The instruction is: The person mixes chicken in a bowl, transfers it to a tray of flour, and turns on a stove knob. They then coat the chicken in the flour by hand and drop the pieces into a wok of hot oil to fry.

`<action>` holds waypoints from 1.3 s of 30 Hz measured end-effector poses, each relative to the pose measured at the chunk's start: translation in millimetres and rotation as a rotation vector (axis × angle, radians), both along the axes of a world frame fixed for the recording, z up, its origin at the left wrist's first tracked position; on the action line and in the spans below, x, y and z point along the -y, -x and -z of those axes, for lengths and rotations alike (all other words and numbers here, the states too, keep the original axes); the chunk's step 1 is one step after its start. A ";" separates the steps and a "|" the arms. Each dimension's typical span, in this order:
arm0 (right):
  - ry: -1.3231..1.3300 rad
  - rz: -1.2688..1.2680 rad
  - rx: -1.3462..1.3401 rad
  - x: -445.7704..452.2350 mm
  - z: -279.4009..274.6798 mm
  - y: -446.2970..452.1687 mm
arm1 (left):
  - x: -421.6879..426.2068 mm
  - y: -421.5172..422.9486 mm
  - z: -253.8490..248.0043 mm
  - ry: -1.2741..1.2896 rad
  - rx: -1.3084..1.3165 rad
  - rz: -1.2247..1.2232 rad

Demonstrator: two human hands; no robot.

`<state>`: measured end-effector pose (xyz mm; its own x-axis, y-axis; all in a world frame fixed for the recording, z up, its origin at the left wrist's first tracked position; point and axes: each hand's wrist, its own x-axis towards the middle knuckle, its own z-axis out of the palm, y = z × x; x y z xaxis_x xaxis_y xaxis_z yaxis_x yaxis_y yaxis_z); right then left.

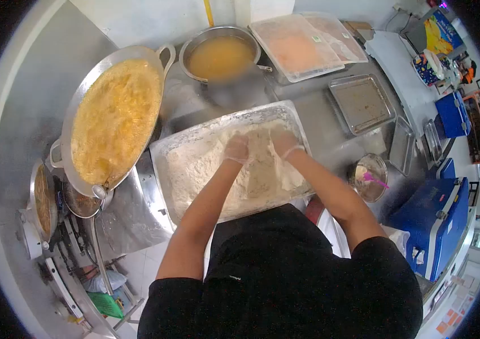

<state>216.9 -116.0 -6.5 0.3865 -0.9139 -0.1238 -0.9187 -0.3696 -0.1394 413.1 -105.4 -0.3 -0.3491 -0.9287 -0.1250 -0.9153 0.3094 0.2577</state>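
A large rectangular metal tray point(226, 119) holds pale, flour-like powder point(192, 178), heaped and furrowed in places. Both of my hands are down in the powder near the tray's far side, in clear thin gloves. My left hand point(236, 148) is left of the tray's middle, and my right hand point(285, 142) is to its right, a short gap between them. Powder and blur hide the fingers of both hands, so I cannot make out whether they grip anything. A paler ridge of powder lies between the hands.
A wide pan point(117, 118) of bubbling yellow oil stands left. Behind are a pot point(221, 58) of cloudy liquid and lidded plastic containers point(296, 48). At right sit a shallow tray point(362, 103), a bowl point(369, 189) with a pink scoop point(374, 179), and a blue cooler point(429, 226).
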 end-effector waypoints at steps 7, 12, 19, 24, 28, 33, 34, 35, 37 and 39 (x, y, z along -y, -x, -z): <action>-0.350 -0.241 -0.206 55.5 -9.6 -20.4 | -62.1 -14.1 63.6 0.270 0.288 0.092; -0.361 -0.340 -0.182 16.9 -37.0 -0.7 | -56.8 -22.0 2.2 -0.075 -0.170 -0.112; -0.128 -0.101 -0.002 -10.3 -3.8 -25.0 | -51.3 -2.8 82.4 0.401 -0.126 -0.120; -0.089 -0.194 -0.036 -4.9 4.1 -29.1 | -44.6 8.5 51.0 0.160 0.112 -0.011; -0.089 -0.181 -0.107 -2.9 -12.7 -10.8 | -37.7 -2.9 91.2 0.216 -0.237 -0.113; -0.099 -0.102 -0.017 35.0 4.2 10.9 | -38.0 -2.9 -3.4 0.051 -0.262 -0.114; -0.114 -0.084 -0.024 41.6 11.3 9.9 | -35.6 -4.2 2.3 0.077 -0.235 -0.079; -0.132 -0.063 -0.031 40.9 18.2 8.6 | -35.9 -2.4 11.4 0.066 -0.225 -0.163; -0.075 -0.144 -0.064 39.3 18.8 -5.5 | -26.0 6.6 22.9 0.063 -0.207 -0.317; -0.097 -0.181 -0.085 39.9 30.8 -8.0 | -21.8 5.4 -0.3 -0.113 -0.248 -0.310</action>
<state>224.9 -155.9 -37.3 0.5279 -0.8125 -0.2472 -0.8483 -0.5185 -0.1073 407.7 -83.6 0.0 -0.0872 -0.9798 -0.1798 -0.8668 -0.0143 0.4984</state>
